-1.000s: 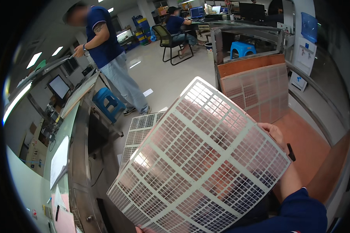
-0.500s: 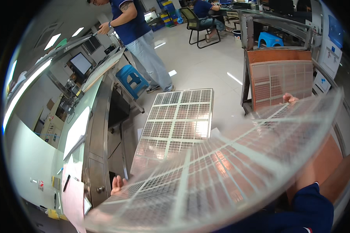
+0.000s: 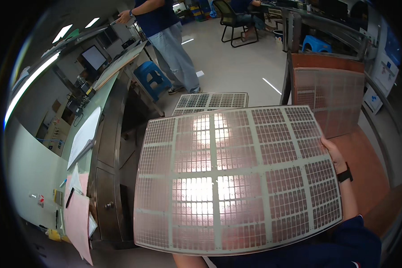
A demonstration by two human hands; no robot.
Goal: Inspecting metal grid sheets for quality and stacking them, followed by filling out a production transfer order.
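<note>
A large, thin rectangular circuit panel (image 3: 236, 172), copper-pink with pale strips dividing it into blocks of small grid cells, is held up before me, its face tilted toward me. At its right edge, my right hand (image 3: 334, 154) is closed on the rim, a dark band on the wrist. My left forearm (image 3: 190, 261) passes under the panel's lower edge; the panel hides my left hand and its fingers. Beyond the far edge shows part of a similar grid panel (image 3: 210, 100), lower down. Another such panel (image 3: 328, 100) leans against the brown backing of a metal-framed rack at right.
A workbench (image 3: 82, 134) with papers, pens and a pink sheet runs along the left, with metal drawers (image 3: 111, 205) below. Ahead are a blue stool (image 3: 152, 78) and a standing person (image 3: 169, 49); another person sits farther back. The brown-boarded rack (image 3: 366, 165) stands close on my right.
The held panel has swung from a blurred, steeply slanted position to a steadier one with its face toward me, now covering most of the lower panel. My left fingers have gone from sight.
</note>
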